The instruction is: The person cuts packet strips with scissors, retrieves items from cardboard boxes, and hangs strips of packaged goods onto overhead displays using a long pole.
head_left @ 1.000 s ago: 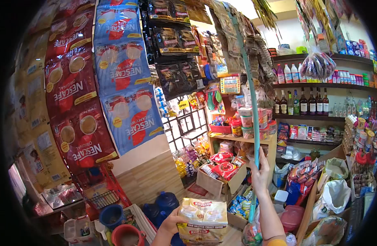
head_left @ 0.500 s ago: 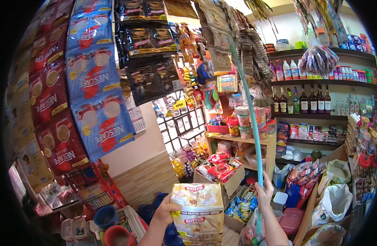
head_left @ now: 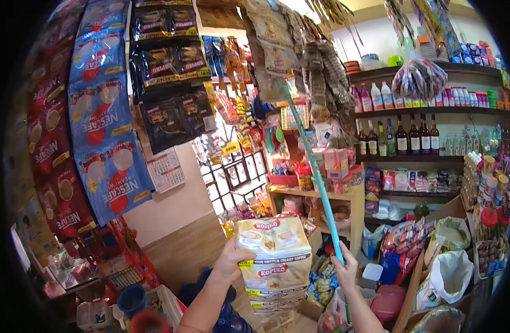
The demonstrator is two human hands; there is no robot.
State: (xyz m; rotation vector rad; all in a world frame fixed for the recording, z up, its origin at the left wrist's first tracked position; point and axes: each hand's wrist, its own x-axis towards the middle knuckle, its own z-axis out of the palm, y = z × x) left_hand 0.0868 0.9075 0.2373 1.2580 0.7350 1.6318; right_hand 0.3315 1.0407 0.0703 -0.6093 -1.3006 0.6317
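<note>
My left hand (head_left: 227, 266) is closed on the left edge of a strip of yellow Kopiko coffee sachets (head_left: 274, 247), which hangs down in folds in front of me. My right hand (head_left: 347, 271) is wrapped round a long teal pole (head_left: 317, 177) to the right of the strip. The pole slants up and to the left. Its top end is among the hanging brownish sachet strips (head_left: 271, 50), where I cannot tell whether it touches them. Part of the pole's lower end is hidden by my right hand and forearm.
Blue Nescafe strips (head_left: 102, 111) and black Kopiko strips (head_left: 169, 66) hang at the upper left. Shelves of bottles (head_left: 413, 136) line the right wall. A wooden shelf (head_left: 343, 194) with jars stands behind the pole. Open sacks (head_left: 446, 277) sit at the lower right.
The coffee strip is higher and slightly further right, with more of its folds showing. The pole's top has shifted left and down. The hanging goods have shifted left in view. Both hands keep their hold.
</note>
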